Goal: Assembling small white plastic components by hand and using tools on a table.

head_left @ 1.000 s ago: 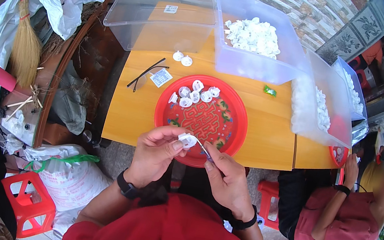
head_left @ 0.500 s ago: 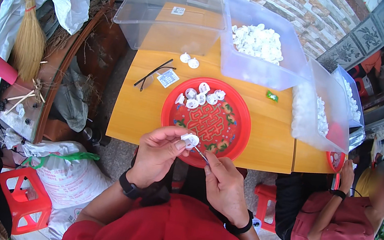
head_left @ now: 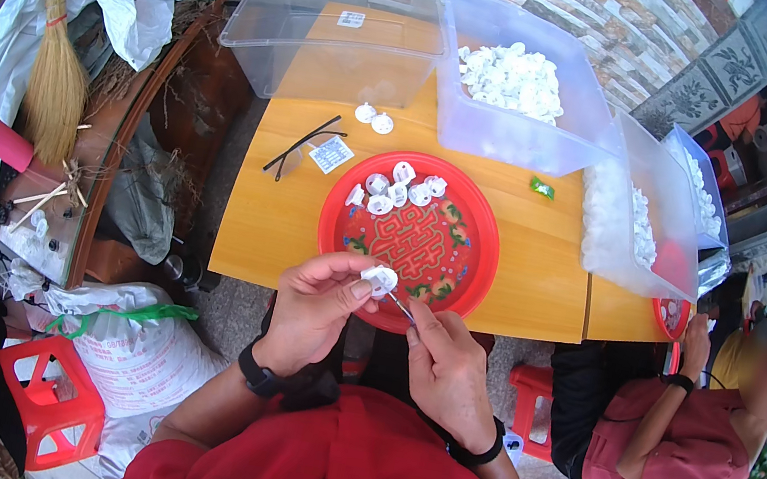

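Between the fingertips of my left hand (head_left: 320, 305) is a small round white plastic part (head_left: 380, 282), held over the near edge of a red tray (head_left: 327, 261). My right hand (head_left: 446, 364) pinches a thin metal-tipped tool (head_left: 401, 305), and its tip touches the white part. The tool's exact kind cannot be made out. Several similar white parts (head_left: 403, 173) lie together at the far left of the tray. Two more white pieces (head_left: 382, 124) sit on the wooden table beyond it.
Folded glasses (head_left: 303, 145) and a printed card (head_left: 331, 155) lie left of the tray, a green packet (head_left: 541, 187) right. Behind stand an empty clear bin (head_left: 274, 44) and a bin of white parts (head_left: 583, 136). A co-worker (head_left: 665, 439) sits at right; a red stool (head_left: 52, 402) stands lower left.
The view has shifted slightly, so the table and tray appear a little further left. Both hands keep the same hold, with the tool tip still at the white part.
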The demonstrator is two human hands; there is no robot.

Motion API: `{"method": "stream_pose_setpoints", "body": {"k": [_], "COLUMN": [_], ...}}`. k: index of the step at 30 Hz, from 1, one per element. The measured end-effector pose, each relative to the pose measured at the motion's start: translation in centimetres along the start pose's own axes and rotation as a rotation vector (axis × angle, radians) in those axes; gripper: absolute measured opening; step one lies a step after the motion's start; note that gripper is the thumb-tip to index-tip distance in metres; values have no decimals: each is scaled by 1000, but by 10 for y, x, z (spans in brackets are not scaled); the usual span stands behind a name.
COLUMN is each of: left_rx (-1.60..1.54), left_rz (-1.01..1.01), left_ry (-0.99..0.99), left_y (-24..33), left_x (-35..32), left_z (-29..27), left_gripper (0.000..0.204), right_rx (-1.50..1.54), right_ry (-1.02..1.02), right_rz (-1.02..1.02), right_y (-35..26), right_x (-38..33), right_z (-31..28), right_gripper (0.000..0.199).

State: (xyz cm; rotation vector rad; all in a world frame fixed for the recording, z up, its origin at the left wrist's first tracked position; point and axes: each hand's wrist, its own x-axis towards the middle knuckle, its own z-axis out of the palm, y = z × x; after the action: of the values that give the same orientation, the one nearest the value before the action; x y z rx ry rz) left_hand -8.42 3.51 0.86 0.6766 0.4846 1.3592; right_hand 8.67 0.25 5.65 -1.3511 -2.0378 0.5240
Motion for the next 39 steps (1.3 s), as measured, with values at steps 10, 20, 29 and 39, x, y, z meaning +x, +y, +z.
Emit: {"method": "stream_pose_setpoints", "body": {"k": [10, 20, 29, 39], "left_rx": [203, 71, 29, 209], "left_rz": [36, 47, -30, 3], "left_ry": [54, -19, 9, 53], "left_y": [-1, -5, -4, -2], "left_x": [-5, -4, -1, 0], "left_z": [6, 1, 4, 9], "left_gripper": [23, 21, 23, 28], "right_rx": [-212, 89, 196, -100], "right_ry": [-147, -168, -172, -100], "right_rz": [-63, -78, -17, -67], "right_y": [-4, 9, 15, 6], "right_x": [11, 11, 11, 5], "right_z": [-4, -5, -10, -15], "right_gripper": [54, 62, 49, 37]}}
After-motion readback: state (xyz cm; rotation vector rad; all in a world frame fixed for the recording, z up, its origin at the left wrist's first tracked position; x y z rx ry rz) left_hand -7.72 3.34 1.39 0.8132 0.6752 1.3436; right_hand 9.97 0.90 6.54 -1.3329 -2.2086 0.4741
